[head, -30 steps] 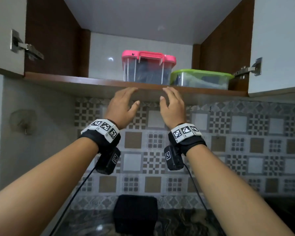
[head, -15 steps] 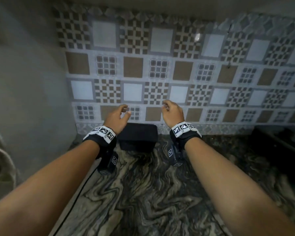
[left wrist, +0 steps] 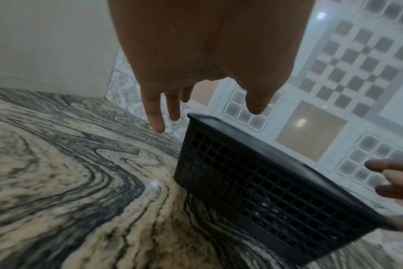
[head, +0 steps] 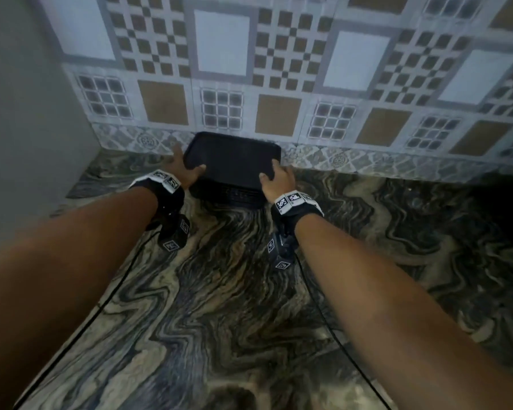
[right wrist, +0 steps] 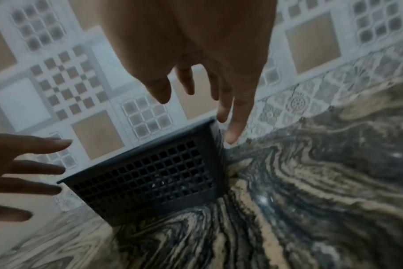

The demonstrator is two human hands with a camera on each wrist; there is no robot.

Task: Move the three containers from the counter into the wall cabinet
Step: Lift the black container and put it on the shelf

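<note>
A black lattice-sided container (head: 231,164) with a flat lid stands on the marbled counter (head: 249,306), its back against the tiled wall. My left hand (head: 187,170) is at its left end, thumb over the lid's edge, fingers (left wrist: 154,116) straight down beside the wall of the container (left wrist: 265,191). My right hand (head: 276,179) is at the right front corner, its fingers (right wrist: 235,127) stretched along the end of the container (right wrist: 150,178). Neither hand is closed round it. The wall cabinet is out of view.
The patterned tile wall (head: 279,69) rises right behind the container. A plain grey side wall (head: 18,113) closes the left. Something dark (head: 510,196) sits at the counter's far right. Thin cables trail from both wrists over the counter.
Both hands came down from the cabinet shelf edge, where pink-lidded and green-lidded containers stood, to the two ends of the black container. The view dropped to the counter.
</note>
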